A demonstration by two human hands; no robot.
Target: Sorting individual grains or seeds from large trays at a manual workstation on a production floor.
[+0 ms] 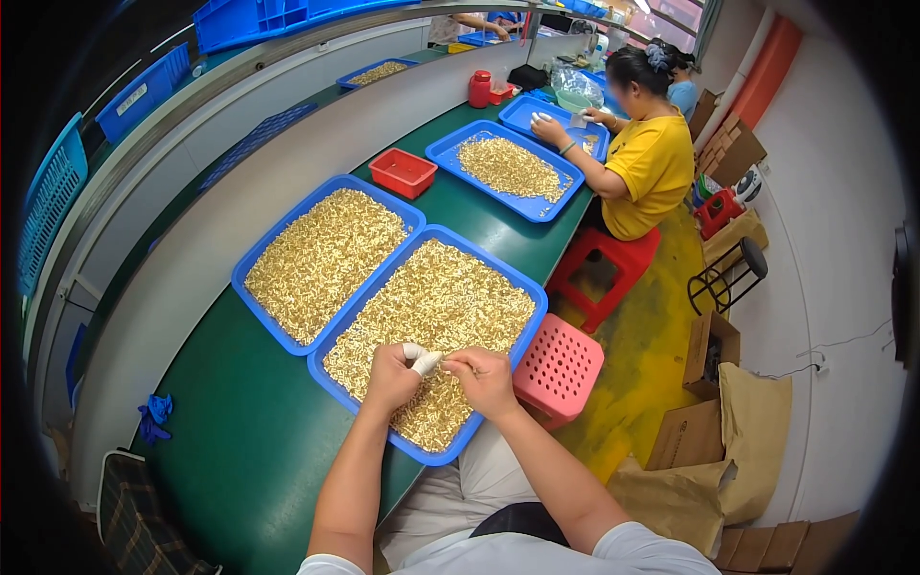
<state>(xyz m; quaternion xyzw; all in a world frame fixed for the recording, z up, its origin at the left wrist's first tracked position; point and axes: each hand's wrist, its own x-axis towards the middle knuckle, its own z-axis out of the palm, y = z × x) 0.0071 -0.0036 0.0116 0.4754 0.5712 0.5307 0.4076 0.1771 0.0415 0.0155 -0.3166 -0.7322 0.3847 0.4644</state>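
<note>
My left hand (395, 374), with white finger covers on its thumb and index finger, is closed over the near blue tray (537, 305). Close against it, my right hand (483, 379) is pinched, its fingertips meeting the left ones. A small piece seems to sit between the fingertips, too tiny to make out. Below both hands, a thick layer of small gold-coloured metal pieces (450, 297) fills the tray. A second blue tray (251, 257) of the same pieces stands directly beside it on the left.
On the green table (259, 431) are a small red bin (402, 172), another blue tray (446, 153) of pieces, and crumpled blue gloves (154, 418). A co-worker in a yellow shirt (656, 172) sits farther along. A pink stool (559, 369) stands right of my tray; cardboard (686, 436) lies along the wall.
</note>
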